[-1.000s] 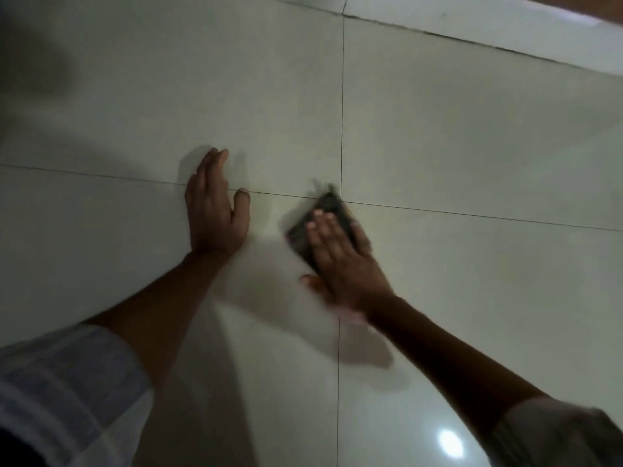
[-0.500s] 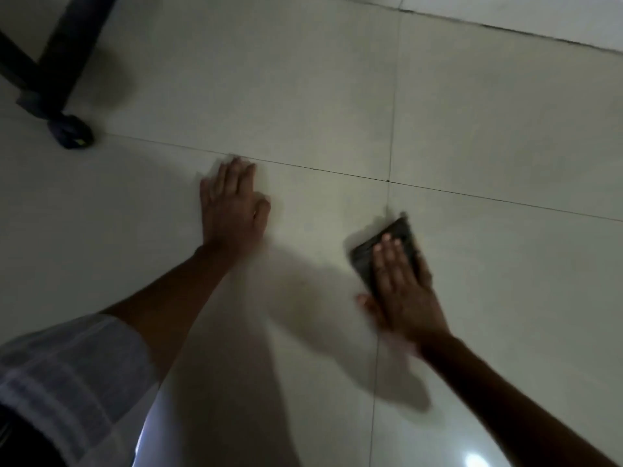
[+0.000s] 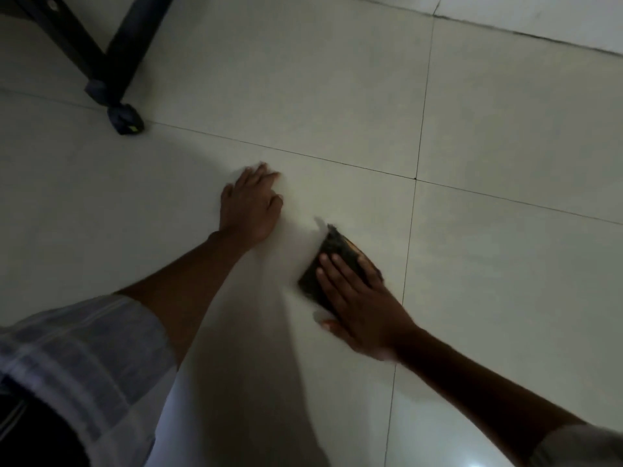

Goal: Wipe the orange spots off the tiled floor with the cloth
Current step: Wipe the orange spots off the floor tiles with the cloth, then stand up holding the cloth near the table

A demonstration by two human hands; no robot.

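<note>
Cloth (image 3: 332, 256), lower centre: soft, light, I judge; my right hand (image 3: 362, 303) presses it flat-palmed, fingers spread, while my left hand (image 3: 251, 205) lies open, bracing on the floor (image 3: 505, 112).

Right hand (image 3: 364, 308) on cloth (image 3: 332, 261), left hand (image 3: 251, 205) beside, furniture leg (image 3: 118, 96) behind

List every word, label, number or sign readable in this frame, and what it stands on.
None can be read.
Cloth under the right hand: dark with an orange edge, no print visible.
Furniture foot: a small yellowish mark, too small and blurred to tell if it is text.
Floor, sleeve and left hand: no writing.
</note>
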